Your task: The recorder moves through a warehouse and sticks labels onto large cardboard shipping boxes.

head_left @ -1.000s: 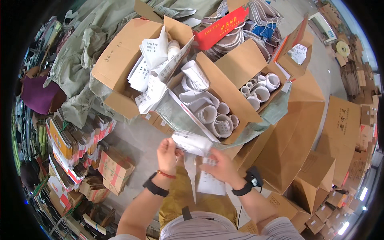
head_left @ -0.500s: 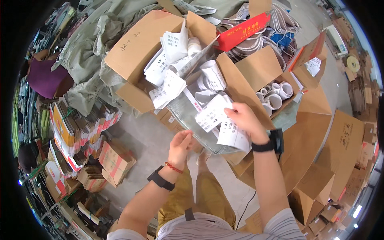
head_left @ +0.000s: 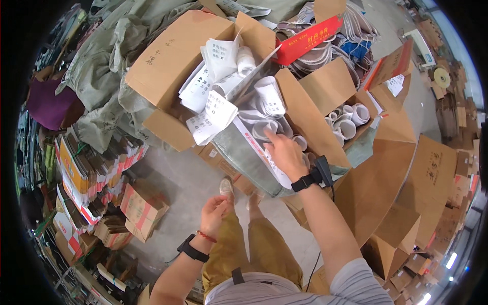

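My right hand (head_left: 285, 156) reaches down into an open carton of white printed label rolls (head_left: 269, 96). Its fingers are apart, with the fingertips at the edge of a loosely coiled label roll (head_left: 262, 129); no grip on it shows. More rolls lie beside and partly beneath this hand. My left hand (head_left: 214, 213) hangs over the floor in front of my legs, away from the cartons. Its fingers are curled together; anything between them is too small to make out. A second carton (head_left: 170, 53), to the left, holds folded label strips (head_left: 216, 114), some draped over its edge.
A smaller carton of rolls (head_left: 346, 131) stands at the right, near large open cartons (head_left: 378, 183). Flattened cardboard stacks (head_left: 94, 173) and a tied cardboard bundle (head_left: 144, 209) are at the left. Grey-green sacks (head_left: 109, 76) lie behind. A red box flap (head_left: 309, 39) stands at the back.
The printed label strips that my right hand held are out of it. That hand has moved left and farther in among the rolls. My left hand has drawn back toward me and left.
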{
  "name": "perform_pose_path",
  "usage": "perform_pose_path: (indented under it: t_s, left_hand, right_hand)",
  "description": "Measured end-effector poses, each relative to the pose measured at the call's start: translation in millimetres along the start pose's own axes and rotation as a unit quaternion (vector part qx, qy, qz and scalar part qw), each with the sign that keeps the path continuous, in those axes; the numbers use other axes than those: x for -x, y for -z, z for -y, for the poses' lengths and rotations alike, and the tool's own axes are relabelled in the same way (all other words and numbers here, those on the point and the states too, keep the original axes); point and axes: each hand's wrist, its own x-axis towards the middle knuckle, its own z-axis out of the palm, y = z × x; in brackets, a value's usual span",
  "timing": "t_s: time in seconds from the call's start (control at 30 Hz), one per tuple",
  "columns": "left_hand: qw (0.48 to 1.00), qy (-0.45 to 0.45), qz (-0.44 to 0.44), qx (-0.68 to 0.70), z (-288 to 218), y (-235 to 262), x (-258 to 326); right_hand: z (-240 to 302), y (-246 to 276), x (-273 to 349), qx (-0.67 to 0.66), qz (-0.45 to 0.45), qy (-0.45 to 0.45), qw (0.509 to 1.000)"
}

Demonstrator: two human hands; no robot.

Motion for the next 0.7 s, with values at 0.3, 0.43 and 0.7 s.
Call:
perform_pose_path:
  t_s: [0.3, 0.43, 0.7]
  left_hand:
    - [0.981, -0.049, 0.18, 0.059, -23, -41, 9]
    - [0.99, -0.086, 0.095, 0.054, -26, -56, 8]
    - [0.995, -0.039, 0.0, 0.096, -22, -45, 5]
  right_hand:
    - [70, 23, 70, -0.36, -0.175, -0.059, 0.914]
    - [84, 4, 109, -0.466, -0.143, -0.078, 0.87]
    - [77, -5, 138, -0.414, -0.038, -0.113, 0.902]
